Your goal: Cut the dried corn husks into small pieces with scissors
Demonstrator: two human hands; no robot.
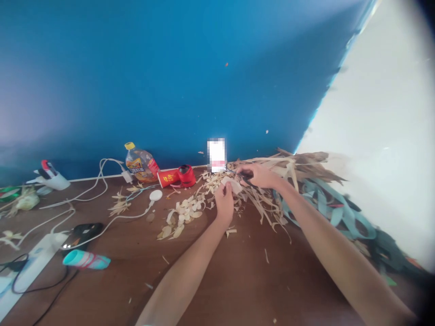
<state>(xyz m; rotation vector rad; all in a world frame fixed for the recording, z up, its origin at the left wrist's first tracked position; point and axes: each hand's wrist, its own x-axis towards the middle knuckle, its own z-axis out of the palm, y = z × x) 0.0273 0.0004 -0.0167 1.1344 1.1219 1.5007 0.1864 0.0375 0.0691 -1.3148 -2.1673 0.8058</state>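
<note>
- Toward the back of the brown worktop (251, 290), near the blue wall (176, 86), both of my arms reach in.
- Left grip (224, 199): thumb and fingers pinching a thin pale piece (233, 185), held up over the scraps.
- Right grip (258, 175): fingers closed around the dark handles of scissors (234, 171). Blades point left, just beyond the pale piece; whether they touch it, I cannot tell.
- Behind my grips: a bright white rectangle (216, 151), blurred, standing upright close to the wall.
- Left of my left grip: a spread of cut petal-like pieces (186, 213), loose, some overlapping.
- Under and beyond my right forearm: long dry husk strips (263, 206), tangled; teal ribbon (335, 215) coiled farther right.
- Left along the wall: red cup (167, 178) on its side, red roll (189, 179) just beside it, yellow-capped bottle (141, 164) leaning.
- Nearer me, left: white disc (156, 195) on a cable, dark device (82, 234), turquoise roll (86, 260) lying on its side, white power strip (32, 267).
</note>
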